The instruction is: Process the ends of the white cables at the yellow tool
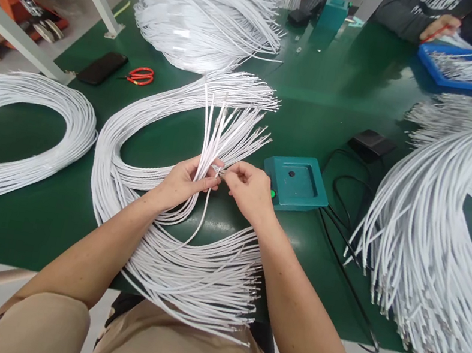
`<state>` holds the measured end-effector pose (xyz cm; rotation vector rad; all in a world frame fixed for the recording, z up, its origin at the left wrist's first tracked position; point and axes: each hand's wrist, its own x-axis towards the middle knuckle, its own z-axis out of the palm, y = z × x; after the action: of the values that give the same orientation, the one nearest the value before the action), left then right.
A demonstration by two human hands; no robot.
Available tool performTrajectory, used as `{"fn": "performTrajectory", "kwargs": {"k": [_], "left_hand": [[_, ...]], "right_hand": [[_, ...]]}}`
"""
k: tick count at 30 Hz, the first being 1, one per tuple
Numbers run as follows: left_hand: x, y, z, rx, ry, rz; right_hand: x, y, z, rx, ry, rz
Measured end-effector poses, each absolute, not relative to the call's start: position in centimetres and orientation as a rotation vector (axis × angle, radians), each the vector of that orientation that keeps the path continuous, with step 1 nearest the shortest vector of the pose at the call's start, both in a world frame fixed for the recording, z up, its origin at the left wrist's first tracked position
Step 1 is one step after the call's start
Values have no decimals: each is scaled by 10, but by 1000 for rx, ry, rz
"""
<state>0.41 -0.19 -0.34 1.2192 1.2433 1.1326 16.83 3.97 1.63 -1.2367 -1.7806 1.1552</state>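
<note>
In from the tabletop (343, 110)'s near edge, left hand (185, 184) grips white cables (211, 142), right hand (252, 193) seemingly pinches a single cable (205, 210) near its tip; best kept steady, unkinked.

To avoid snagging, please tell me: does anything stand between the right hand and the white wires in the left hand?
Nothing visible except the left hand itself, whose thumb and fingers grip the white wires beside the right hand.
</note>
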Motion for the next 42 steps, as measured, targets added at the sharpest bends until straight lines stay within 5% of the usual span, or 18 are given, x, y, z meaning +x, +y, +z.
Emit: {"fn": "performTrajectory", "kwargs": {"k": [8,18,42], "left_hand": [[3,-1,-4,1175,1219,1122],[0,3,-10,957,1219,1142],[8,8,-21,1289,1605,987]], "right_hand": [[170,43,11,-1122,-1946,1158],[178,42,16,-1006,-2520,16],[186,56,13,-1189,-2602,25]]}}
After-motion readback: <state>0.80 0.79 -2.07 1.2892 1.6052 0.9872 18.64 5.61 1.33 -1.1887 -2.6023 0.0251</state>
